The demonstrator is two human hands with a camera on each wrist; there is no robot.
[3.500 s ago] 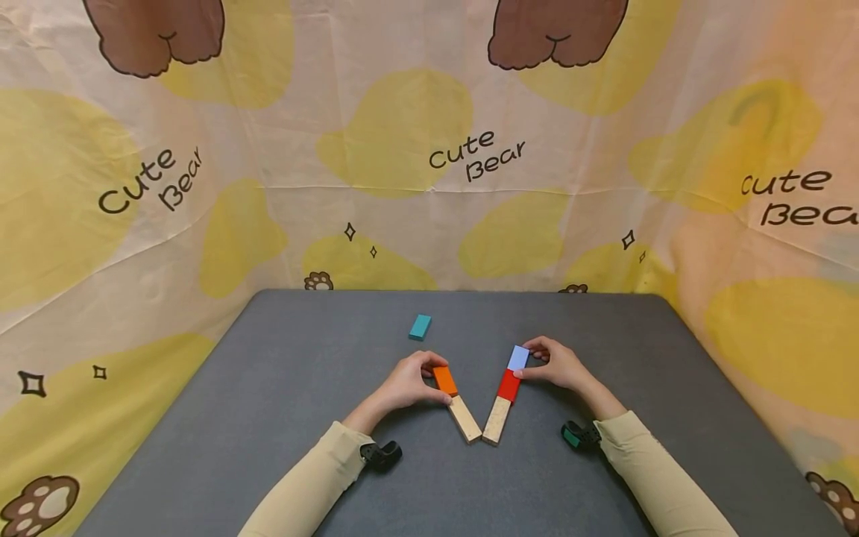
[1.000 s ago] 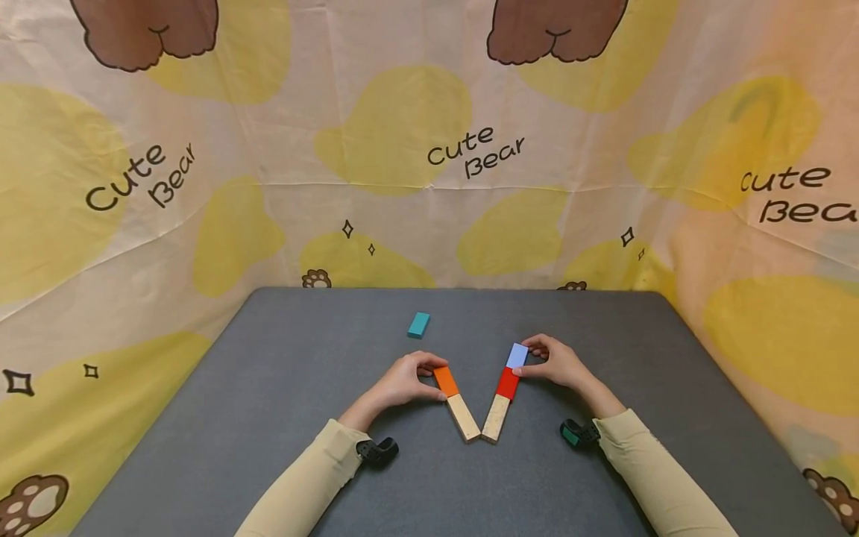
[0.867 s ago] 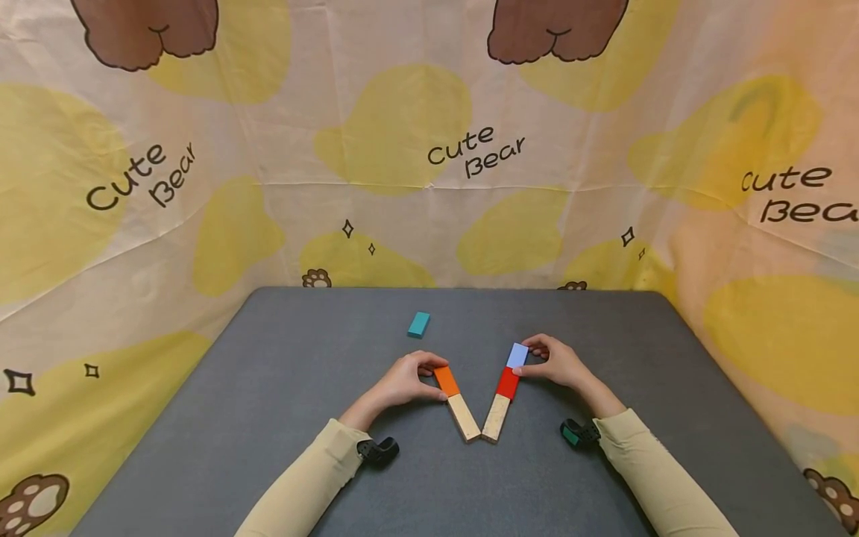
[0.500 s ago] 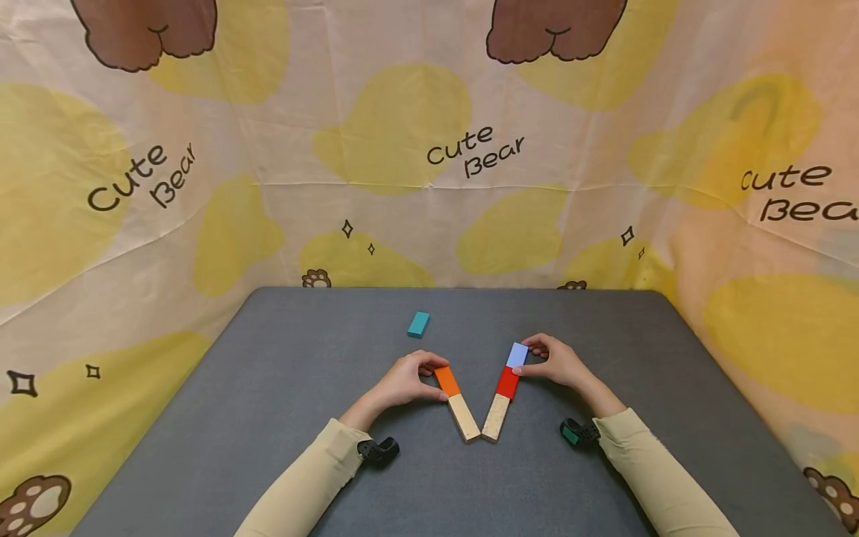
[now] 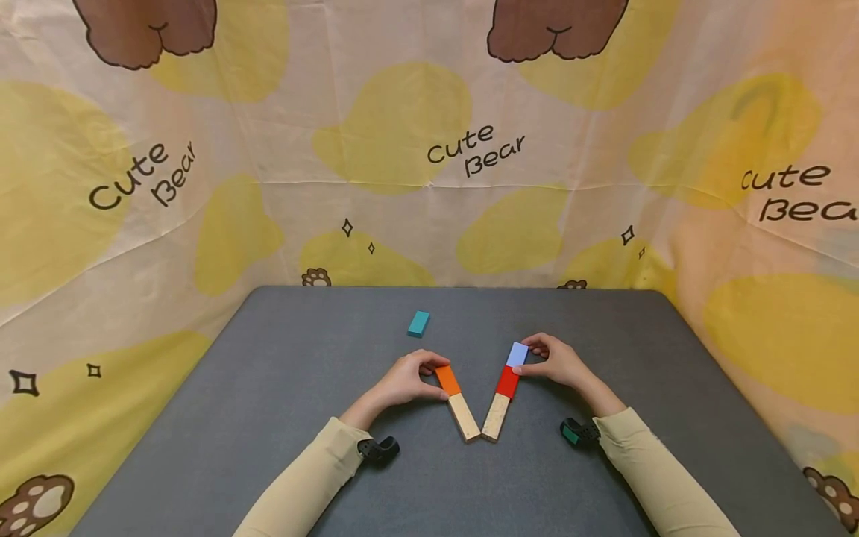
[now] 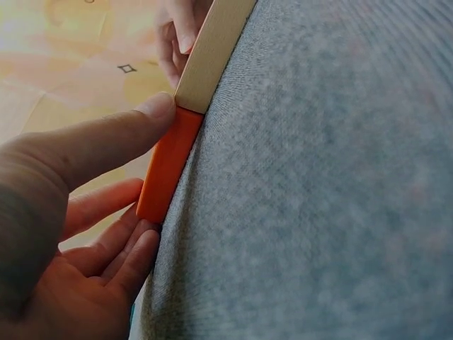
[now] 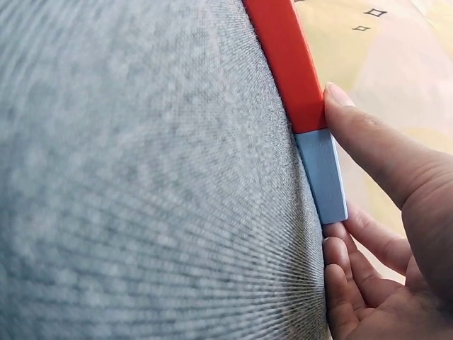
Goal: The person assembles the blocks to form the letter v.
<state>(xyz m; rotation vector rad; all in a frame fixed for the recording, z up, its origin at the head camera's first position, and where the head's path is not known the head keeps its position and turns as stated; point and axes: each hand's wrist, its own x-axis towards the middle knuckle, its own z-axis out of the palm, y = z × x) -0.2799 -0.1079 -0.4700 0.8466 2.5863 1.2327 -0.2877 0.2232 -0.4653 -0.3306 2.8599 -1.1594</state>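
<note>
Two rows of small flat blocks form a V on the grey table in the head view. My left hand (image 5: 406,379) pinches the orange block (image 5: 448,380) at the top of the left row, thumb at its near end and fingers at its far end. A plain wooden block (image 5: 464,418) continues that row downward. On the other side, my right hand (image 5: 560,363) pinches the light blue block (image 7: 322,173). Its thumb lies by the joint with the red block (image 7: 289,67), its fingertips at the far end. Below the red one lies a second wooden block (image 5: 496,418); both wooden blocks nearly meet at the V's point.
A teal block (image 5: 419,324) lies alone beyond the left hand, toward the back of the grey table (image 5: 282,418). Behind the table hangs a printed curtain (image 5: 396,156). Each wrist wears a black strap, such as the left strap (image 5: 379,451).
The head view has shifted slightly since the oldest frame, and the left thumb has eased back a little from the wooden block. Otherwise, hands and blocks keep nearly the same places.
</note>
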